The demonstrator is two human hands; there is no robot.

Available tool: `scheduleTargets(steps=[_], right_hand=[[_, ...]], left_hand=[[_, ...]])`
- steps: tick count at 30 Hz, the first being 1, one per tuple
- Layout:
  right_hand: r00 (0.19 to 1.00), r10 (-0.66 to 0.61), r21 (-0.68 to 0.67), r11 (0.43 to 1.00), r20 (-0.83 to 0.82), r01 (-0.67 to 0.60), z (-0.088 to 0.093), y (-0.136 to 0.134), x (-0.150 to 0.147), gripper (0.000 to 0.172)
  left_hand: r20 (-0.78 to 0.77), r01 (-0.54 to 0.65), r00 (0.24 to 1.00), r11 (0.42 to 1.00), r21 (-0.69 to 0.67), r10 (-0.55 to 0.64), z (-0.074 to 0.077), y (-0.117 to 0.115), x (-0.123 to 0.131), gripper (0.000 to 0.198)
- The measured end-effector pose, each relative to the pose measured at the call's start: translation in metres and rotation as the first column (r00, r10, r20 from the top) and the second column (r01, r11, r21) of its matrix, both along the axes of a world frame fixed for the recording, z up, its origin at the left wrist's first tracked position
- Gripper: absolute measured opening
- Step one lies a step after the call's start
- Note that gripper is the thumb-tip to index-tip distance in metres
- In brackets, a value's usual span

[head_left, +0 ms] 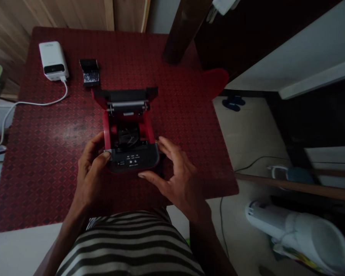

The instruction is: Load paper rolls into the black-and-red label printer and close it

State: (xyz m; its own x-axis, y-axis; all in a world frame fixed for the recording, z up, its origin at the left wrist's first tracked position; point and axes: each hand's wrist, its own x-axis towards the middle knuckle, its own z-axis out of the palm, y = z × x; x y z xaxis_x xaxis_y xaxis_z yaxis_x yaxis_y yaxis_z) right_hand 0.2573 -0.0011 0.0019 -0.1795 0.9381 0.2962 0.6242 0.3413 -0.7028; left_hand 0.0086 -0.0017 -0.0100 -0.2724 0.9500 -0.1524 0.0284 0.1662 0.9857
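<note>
- A white cable (40, 103) is trailing across the red patterned counter (51, 176) to a white power bank (53, 59) that is lying near the far left corner.
- A small black piece (91, 73) with a shiny, creased lower part is sitting beyond the device.
- The left hand (90, 166) is gripping the device's left front corner, its thumb pressing on a grey tab (108, 154) and its fingers curling along the side wall.
- The red-and-black device (135, 159) is resting near the counter's front edge, between both hands; its lid (126, 96) is standing open, and a dark, glossy item (128, 137) is lying inside.
- The right hand (178, 172) is framing the right front corner, thumb and fingers spreading apart; whether they are touching it, I cannot tell.
- Dark blue slippers (232, 104) are lying on the floor.
</note>
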Motion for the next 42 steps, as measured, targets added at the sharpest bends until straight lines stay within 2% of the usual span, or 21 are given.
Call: scheduleTargets(steps=[2,5,6,9,11,13,16,20,23,25,28,30,33,35,36,39,42], right_hand=[[0.999,0.040,0.009,0.999,0.028,-0.041,0.014,0.006,0.006,0.075],[0.992,0.106,0.107,0.988,0.063,-0.112,0.035,0.026,0.003,0.031],[0.988,0.128,0.139,0.980,0.089,-0.139,0.039,0.035,-0.002,0.023],[0.939,0.227,0.129,0.955,0.257,-0.267,0.045,0.066,-0.028,0.027],[0.858,0.313,0.017,0.936,0.408,-0.351,0.044,0.086,-0.049,0.027],[0.772,0.373,-0.097,0.920,0.514,-0.380,0.043,0.101,-0.066,0.025],[0.697,0.420,-0.189,0.903,0.582,-0.386,0.041,0.115,-0.079,0.025],[0.645,0.444,-0.189,0.884,0.622,-0.427,0.039,0.122,-0.078,0.032],[0.614,0.458,-0.200,0.874,0.643,-0.442,0.045,0.121,-0.077,0.032],[0.632,0.427,-0.168,0.888,0.647,-0.429,0.051,0.116,-0.077,0.031],[0.717,0.342,-0.048,0.917,0.607,-0.396,0.062,0.100,-0.072,0.025],[0.795,0.281,0.045,0.932,0.538,-0.360,0.070,0.089,-0.059,0.021],[0.923,0.177,0.173,0.953,0.342,-0.247,0.076,0.084,-0.025,0.015],[0.982,0.069,0.211,0.972,0.175,-0.106,0.067,0.093,0.002,0.021],[0.996,-0.003,0.214,0.977,0.089,-0.016,0.056,0.100,0.014,0.022],[0.969,-0.159,0.143,0.972,-0.191,0.188,0.008,0.128,0.036,0.023],[0.939,-0.241,0.041,0.965,-0.247,0.259,-0.041,0.149,0.038,0.032]], left_hand=[[-0.041,0.009,0.999,0.999,0.045,-0.007,-0.002,-0.002,0.001,0.052],[-0.089,0.048,0.995,0.991,0.122,-0.037,-0.007,-0.005,0.003,0.058],[-0.122,0.070,0.991,0.986,0.150,-0.052,-0.010,-0.006,0.004,0.063],[-0.281,0.146,0.957,0.958,0.245,-0.073,-0.023,-0.007,0.003,0.080],[-0.355,0.177,0.933,0.938,0.300,-0.062,-0.032,-0.007,0.002,0.082],[-0.383,0.191,0.922,0.923,0.335,-0.051,-0.037,-0.007,0.000,0.080],[-0.393,0.199,0.917,0.927,0.319,-0.062,-0.040,-0.006,-0.003,0.080],[-0.384,0.204,0.920,0.932,0.298,-0.078,-0.037,-0.006,-0.005,0.077],[-0.381,0.197,0.922,0.932,0.303,-0.071,-0.037,-0.006,-0.005,0.077],[-0.382,0.184,0.922,0.940,0.288,-0.064,-0.037,-0.005,-0.004,0.079],[-0.398,0.183,0.915,0.942,0.282,-0.059,-0.037,-0.005,-0.005,0.081],[-0.414,0.197,0.908,0.935,0.295,-0.060,-0.037,-0.006,-0.005,0.077],[-0.416,0.210,0.907,0.921,0.327,-0.059,-0.037,-0.007,-0.006,0.073],[-0.404,0.205,0.913,0.922,0.328,-0.058,-0.038,-0.008,-0.006,0.072],[-0.398,0.201,0.915,0.926,0.321,-0.061,-0.038,-0.008,-0.006,0.071],[-0.383,0.189,0.921,0.935,0.301,-0.063,-0.037,-0.007,-0.005,0.070],[-0.377,0.171,0.925,0.937,0.304,-0.047,-0.037,-0.006,-0.003,0.072]])
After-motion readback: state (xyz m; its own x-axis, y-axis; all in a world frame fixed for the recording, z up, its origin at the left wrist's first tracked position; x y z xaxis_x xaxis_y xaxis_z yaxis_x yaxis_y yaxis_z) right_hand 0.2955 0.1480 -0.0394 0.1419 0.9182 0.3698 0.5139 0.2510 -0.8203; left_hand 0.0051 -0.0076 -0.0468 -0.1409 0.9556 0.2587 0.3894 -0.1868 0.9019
